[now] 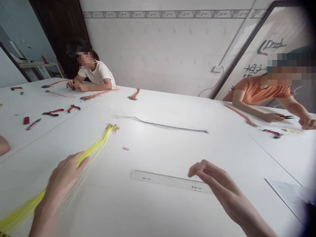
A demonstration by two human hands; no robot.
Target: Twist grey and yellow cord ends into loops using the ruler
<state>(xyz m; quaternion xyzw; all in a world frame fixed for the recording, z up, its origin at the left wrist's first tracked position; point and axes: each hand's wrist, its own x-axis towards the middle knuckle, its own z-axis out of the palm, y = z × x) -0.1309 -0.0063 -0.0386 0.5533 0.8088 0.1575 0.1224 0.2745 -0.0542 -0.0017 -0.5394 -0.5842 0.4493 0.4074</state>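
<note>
A bundle of bright yellow cords (100, 142) runs diagonally over the white table, with small metal clasps at its far end. My left hand (65, 174) is closed around the middle of the bundle, the cords passing between thumb and fingers. A few paler strands hang loose beside it. Above the right part of a clear ruler (163, 179), my right hand (214, 179) has its fingers curled in towards the thumb. Whatever they may pinch is too small to make out. A small pink-and-white wrapped piece (125, 148) lies between the hands.
Dark thin cords (168, 126) stretch across the table (158, 210). Red-handled pliers (53, 112) and a cutter (34, 124) lie left; more pliers (273, 133) lie right. Two people sit opposite, near orange cord bundles (134, 94). A sheet (288, 192) lies at right.
</note>
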